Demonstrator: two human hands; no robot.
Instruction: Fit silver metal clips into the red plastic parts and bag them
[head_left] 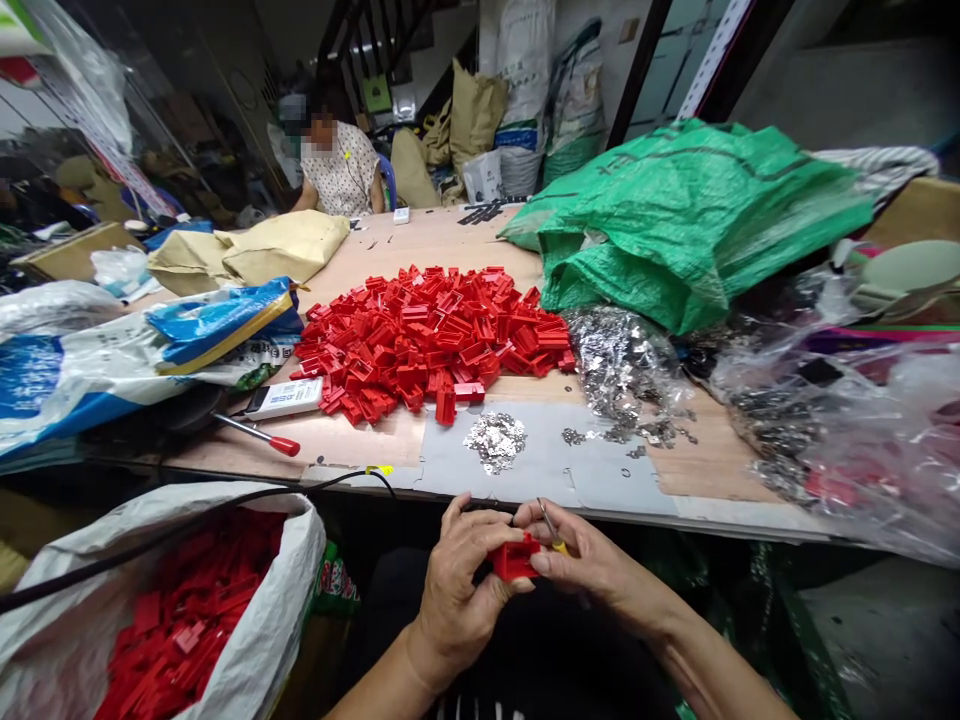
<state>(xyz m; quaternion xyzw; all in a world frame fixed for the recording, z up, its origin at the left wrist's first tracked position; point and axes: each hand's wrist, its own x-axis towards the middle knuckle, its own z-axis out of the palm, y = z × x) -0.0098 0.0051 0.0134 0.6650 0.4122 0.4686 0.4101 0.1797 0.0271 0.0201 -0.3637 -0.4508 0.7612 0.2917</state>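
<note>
My left hand [459, 575] is closed around one side of a small red plastic housing [513, 560], in front of the table edge. My right hand [592, 565] pinches the other side of the housing. Tucked in the right fingers is a slim metal-tipped tool with a yellow part [558, 543]; its exact kind is unclear. Just beyond the hands, a small heap of flat silvery metal pieces [495, 442] lies on a grey sheet [544, 475]. Behind that spreads a large pile of similar red housings [435, 340]. Fingers hide part of the held housing.
At lower left stands an open white sack [300, 540] with red parts inside. A lever with a red tip [281, 445] juts out beside a black cable [330, 485]. Bags of metal pieces [626, 360] and a green sack [697, 220] occupy the right. A person [345, 170] sits opposite.
</note>
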